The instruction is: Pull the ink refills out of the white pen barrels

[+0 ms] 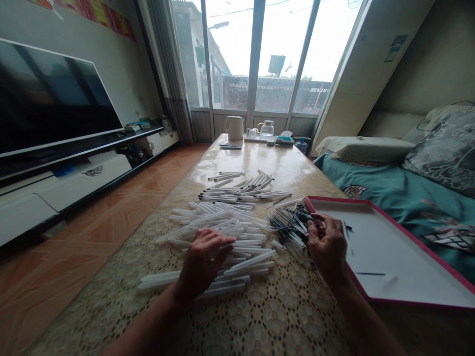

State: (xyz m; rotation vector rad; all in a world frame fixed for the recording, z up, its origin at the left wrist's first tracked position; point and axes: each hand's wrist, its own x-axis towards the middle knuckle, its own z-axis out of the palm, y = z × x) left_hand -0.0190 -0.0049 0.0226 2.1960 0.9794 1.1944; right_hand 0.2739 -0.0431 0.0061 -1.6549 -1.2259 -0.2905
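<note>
My left hand [205, 257] lies flat with its fingers stretched out on a heap of white pen barrels [222, 232] in the middle of the table. My right hand [326, 242] reaches into a bundle of thin dark pen refills [289, 225] at the corner of a white tray with a red rim [404, 296]; its fingers are curled among the refills, and I cannot see whether they pinch one. Farther back lies a row of assembled pens [245, 190].
The long table [267, 306] wears a lace cover. A white jug [235, 127], a glass jar [266, 129] and small items stand at its far end. A TV [48, 99] and cabinet are at the left, and a teal-covered bed [401, 198] at the right.
</note>
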